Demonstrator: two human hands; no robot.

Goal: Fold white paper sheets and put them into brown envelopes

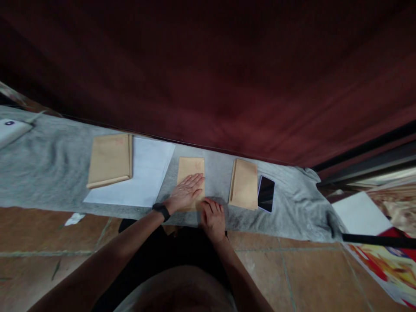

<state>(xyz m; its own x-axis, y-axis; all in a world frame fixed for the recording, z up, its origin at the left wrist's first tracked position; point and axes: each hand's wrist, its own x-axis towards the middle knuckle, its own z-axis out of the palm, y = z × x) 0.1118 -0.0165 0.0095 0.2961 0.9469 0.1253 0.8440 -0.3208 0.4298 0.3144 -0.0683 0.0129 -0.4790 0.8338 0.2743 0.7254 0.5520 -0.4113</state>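
A brown paper envelope [191, 163] with small red print near its top lies on the grey cloth in front of me. My left hand [186, 191], wearing a dark wristband, rests flat on it with the fingers stretched out. At the envelope's lower right corner is my right hand [212, 219], its fingers curled together against the edge; the thumb's grip is partly hidden. To the right lies a small stack of brown envelopes [244, 184]. A thicker stack of brown envelopes [109, 159] sits on the left, partly over white paper sheets [147, 171].
A phone [266, 194] lies beside the right stack. The grey cloth [292, 208] covers the long narrow surface, with a white device [13, 131] at its far left. A dark red curtain-like cloth [208, 86] rises behind. A paper scrap [74, 219] lies on the tiled floor.
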